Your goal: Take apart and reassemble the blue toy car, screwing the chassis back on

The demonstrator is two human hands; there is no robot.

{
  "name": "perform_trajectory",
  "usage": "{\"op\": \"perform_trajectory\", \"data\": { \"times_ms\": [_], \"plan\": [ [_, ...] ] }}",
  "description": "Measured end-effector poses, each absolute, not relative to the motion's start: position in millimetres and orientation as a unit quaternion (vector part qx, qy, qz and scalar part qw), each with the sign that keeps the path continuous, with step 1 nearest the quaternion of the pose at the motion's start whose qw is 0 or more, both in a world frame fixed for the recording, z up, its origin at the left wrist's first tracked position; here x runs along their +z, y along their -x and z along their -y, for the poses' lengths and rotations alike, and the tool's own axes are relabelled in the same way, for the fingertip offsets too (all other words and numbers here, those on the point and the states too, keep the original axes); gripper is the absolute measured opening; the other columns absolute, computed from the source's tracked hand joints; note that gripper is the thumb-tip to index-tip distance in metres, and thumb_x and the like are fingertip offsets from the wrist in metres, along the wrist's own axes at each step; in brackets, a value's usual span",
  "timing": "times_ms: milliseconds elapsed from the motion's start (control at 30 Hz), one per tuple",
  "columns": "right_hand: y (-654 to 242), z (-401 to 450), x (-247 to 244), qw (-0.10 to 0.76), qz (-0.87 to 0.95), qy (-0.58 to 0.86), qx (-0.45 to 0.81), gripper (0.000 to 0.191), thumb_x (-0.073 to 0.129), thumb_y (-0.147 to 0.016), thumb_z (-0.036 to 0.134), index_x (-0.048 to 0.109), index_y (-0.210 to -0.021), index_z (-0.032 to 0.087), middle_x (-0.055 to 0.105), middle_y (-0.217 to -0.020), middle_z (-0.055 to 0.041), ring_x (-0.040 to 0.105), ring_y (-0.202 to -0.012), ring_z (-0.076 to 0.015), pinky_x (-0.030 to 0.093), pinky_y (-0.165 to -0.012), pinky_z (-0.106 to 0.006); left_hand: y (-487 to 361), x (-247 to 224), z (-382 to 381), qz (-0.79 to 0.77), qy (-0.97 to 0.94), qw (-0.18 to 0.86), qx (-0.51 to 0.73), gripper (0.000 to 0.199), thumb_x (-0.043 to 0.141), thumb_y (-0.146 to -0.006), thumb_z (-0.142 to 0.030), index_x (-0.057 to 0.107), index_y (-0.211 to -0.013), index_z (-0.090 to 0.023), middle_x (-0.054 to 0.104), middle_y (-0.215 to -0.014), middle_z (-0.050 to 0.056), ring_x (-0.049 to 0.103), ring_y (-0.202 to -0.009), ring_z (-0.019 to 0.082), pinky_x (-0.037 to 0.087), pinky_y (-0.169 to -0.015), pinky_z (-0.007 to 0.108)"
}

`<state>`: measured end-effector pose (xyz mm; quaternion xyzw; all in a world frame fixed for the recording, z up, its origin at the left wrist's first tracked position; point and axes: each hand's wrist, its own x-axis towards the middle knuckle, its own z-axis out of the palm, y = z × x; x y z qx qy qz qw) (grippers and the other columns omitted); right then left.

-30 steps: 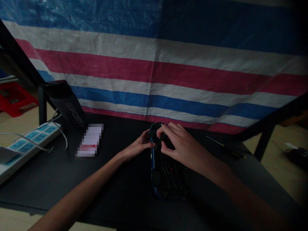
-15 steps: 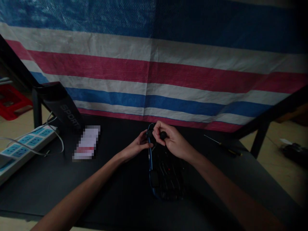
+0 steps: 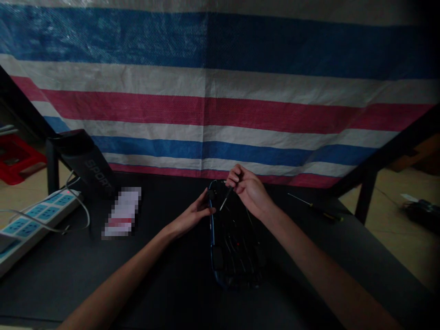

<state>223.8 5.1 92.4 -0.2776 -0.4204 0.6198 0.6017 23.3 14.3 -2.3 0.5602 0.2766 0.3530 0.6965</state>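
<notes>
An upturned toy car (image 3: 237, 247) with a blue edge and dark wheels lies on the black table (image 3: 154, 284). My left hand (image 3: 192, 214) grips its far left side near a wheel, thumb and fingers on the edge. My right hand (image 3: 248, 189) is closed round the dark handle of a small screwdriver (image 3: 226, 200), above the car's far end. The metal shaft slants down to the left, its tip close to the underside; whether it touches cannot be made out.
A second screwdriver (image 3: 316, 208) lies at the right. On the left are a white power strip (image 3: 41, 215) with a cable, a pixelated flat item (image 3: 123, 213) and a dark SPORT-marked object (image 3: 91, 160). A striped sheet (image 3: 213, 110) hangs behind.
My right hand has tilted the screwdriver, so its shaft now shows, and moved slightly up and right. My left hand still holds the car. The view has shifted a little.
</notes>
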Motion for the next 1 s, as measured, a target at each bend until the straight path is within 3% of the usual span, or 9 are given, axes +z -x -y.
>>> {"op": "perform_trajectory", "data": {
  "times_ms": [167,300,400,500,633,733,867,1000],
  "plan": [
    [-263.6,8.4,82.0,0.620,0.307,0.299,0.657,0.040,0.049,-0.050,-0.003,0.052,-0.083,0.021,0.047,-0.079,0.0036,0.050,-0.071,-0.0084,0.052,-0.077,-0.022,-20.0,2.4,-11.9,-0.339,-0.590,0.652,0.334,0.094,0.073,-0.090,-0.036,0.018,-0.167,-0.031,0.023,-0.174,0.011,0.036,-0.154,0.035,0.026,-0.127,0.054],
    [-283.7,18.8,63.8,0.609,0.247,0.321,0.682,0.031,0.055,-0.066,0.001,0.059,-0.091,0.018,0.056,-0.085,-0.0014,0.059,-0.076,-0.0103,0.058,-0.079,-0.024,-9.5,22.7,11.3,-0.359,-0.696,0.509,0.358,0.068,0.061,-0.099,-0.039,0.032,-0.161,-0.034,0.033,-0.167,0.009,0.041,-0.151,0.031,0.036,-0.124,0.051],
    [-291.0,23.7,50.2,0.609,0.224,0.335,0.683,0.034,0.058,-0.073,0.002,0.064,-0.104,0.016,0.066,-0.098,-0.0071,0.068,-0.090,-0.0137,0.060,-0.085,-0.025,-5.1,43.1,38.6,-0.406,-0.783,0.347,0.318,0.044,0.054,-0.104,-0.040,0.052,-0.147,-0.035,0.040,-0.159,0.005,0.042,-0.148,0.028,0.033,-0.126,0.049],
    [-293.6,28.5,40.5,0.617,0.240,0.355,0.660,0.037,0.063,-0.078,0.005,0.065,-0.113,0.018,0.071,-0.107,-0.0088,0.071,-0.108,-0.0179,0.058,-0.097,-0.029,-8.5,55.0,58.5,-0.434,-0.808,0.288,0.276,0.038,0.051,-0.105,-0.039,0.057,-0.142,-0.036,0.048,-0.150,0.005,0.048,-0.141,0.028,0.036,-0.124,0.051],
    [-299.0,33.1,30.8,0.592,0.388,0.414,0.572,0.031,0.065,-0.092,0.028,0.063,-0.122,0.023,0.073,-0.114,-0.0074,0.070,-0.113,-0.0217,0.051,-0.106,-0.039,-15.9,51.8,61.2,-0.448,-0.788,0.310,0.288,0.039,0.057,-0.102,-0.039,0.058,-0.141,-0.036,0.051,-0.146,0.005,0.053,-0.134,0.029,0.039,-0.121,0.050],
    [-307.9,30.1,23.2,0.532,0.501,0.502,0.462,0.036,0.056,-0.097,0.043,0.057,-0.128,0.025,0.072,-0.109,-0.0059,0.069,-0.096,-0.0197,0.054,-0.092,-0.039,-19.5,44.4,48.4,-0.441,-0.745,0.368,0.338,0.048,0.063,-0.099,-0.039,0.052,-0.145,-0.035,0.043,-0.154,0.006,0.051,-0.137,0.030,0.038,-0.121,0.048],
    [-321.1,22.7,16.6,0.475,0.551,0.555,0.404,0.038,0.050,-0.098,0.047,0.058,-0.127,0.024,0.068,-0.095,-0.0033,0.063,-0.079,-0.0182,0.050,-0.075,-0.034,-26.8,38.9,18.8,-0.436,-0.686,0.427,0.397,0.059,0.066,-0.096,-0.039,0.043,-0.150,-0.029,0.041,-0.156,0.010,0.041,-0.146,0.031,0.032,-0.124,0.049],
    [-327.7,25.5,18.3,0.400,0.618,0.574,0.358,0.032,0.051,-0.098,0.044,0.062,-0.121,0.024,0.068,-0.093,-0.0026,0.065,-0.085,-0.0200,0.048,-0.077,-0.034,-35.9,30.4,-6.0,-0.456,-0.592,0.530,0.400,0.056,0.063,-0.096,-0.040,0.043,-0.147,-0.028,0.044,-0.159,0.010,0.043,-0.147,0.032,0.029,-0.125,0.052]
  ]
}}
